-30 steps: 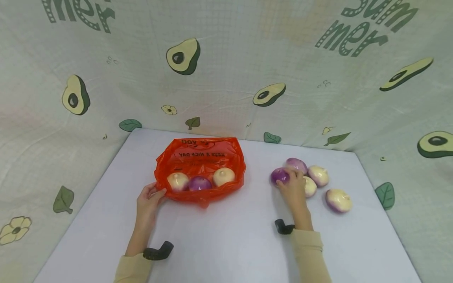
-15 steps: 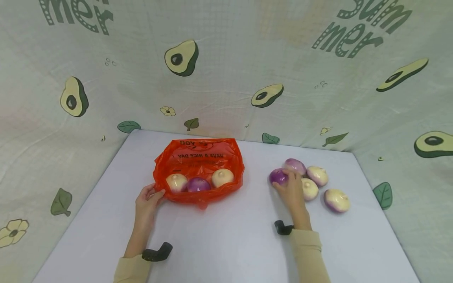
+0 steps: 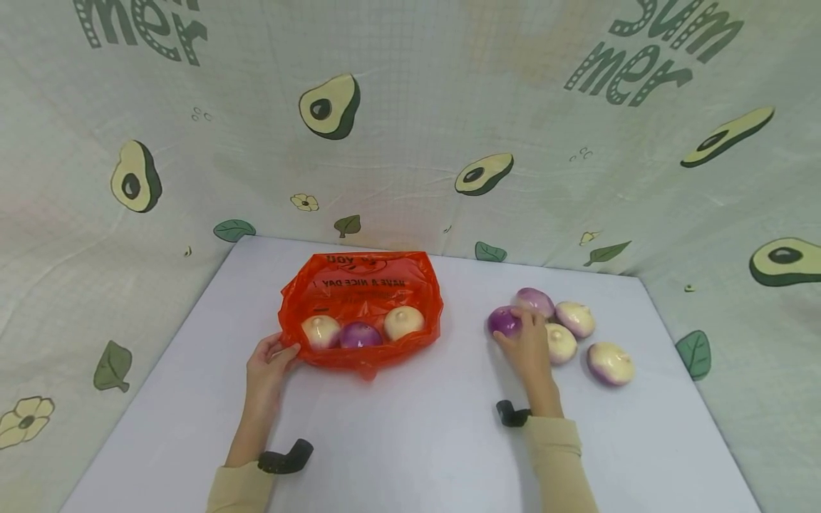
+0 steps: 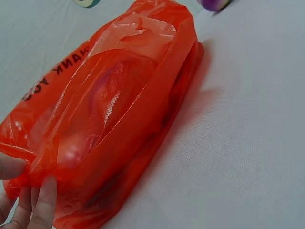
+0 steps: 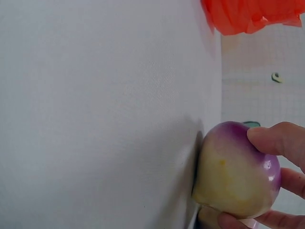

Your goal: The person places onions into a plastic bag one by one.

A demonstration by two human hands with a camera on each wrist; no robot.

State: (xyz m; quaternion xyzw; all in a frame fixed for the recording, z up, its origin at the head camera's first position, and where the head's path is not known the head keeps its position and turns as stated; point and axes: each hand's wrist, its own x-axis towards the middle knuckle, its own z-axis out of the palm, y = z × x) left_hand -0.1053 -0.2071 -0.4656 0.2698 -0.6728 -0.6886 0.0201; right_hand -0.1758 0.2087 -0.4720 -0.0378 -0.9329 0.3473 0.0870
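Observation:
My left hand [image 3: 268, 363] pinches the left edge of a red plastic bag [image 3: 378, 353], its thumb and fingers on the thin film in the left wrist view. Inside the bag's mouth sit two pale turnips and, between them, a purple turnip [image 3: 360, 335]. Over on the right, my right hand [image 3: 529, 344] grips a purple-and-cream turnip [image 5: 238, 169], thumb on its top and fingers round its far side. That turnip stays low at the table. Just behind it lies another purple turnip [image 3: 536, 302], and a cream turnip [image 3: 561, 343] is right beside the hand.
Two more turnips lie farther right, one [image 3: 575, 318] at the back and one [image 3: 611, 363] nearer the front. The white table [image 3: 398, 442] meets an avocado-print cloth [image 3: 410, 128] at its back and sides. Each wrist wears a black camera mount.
The view has shifted very slightly. Both hands keep their places, the left on the bag and the right on the turnip.

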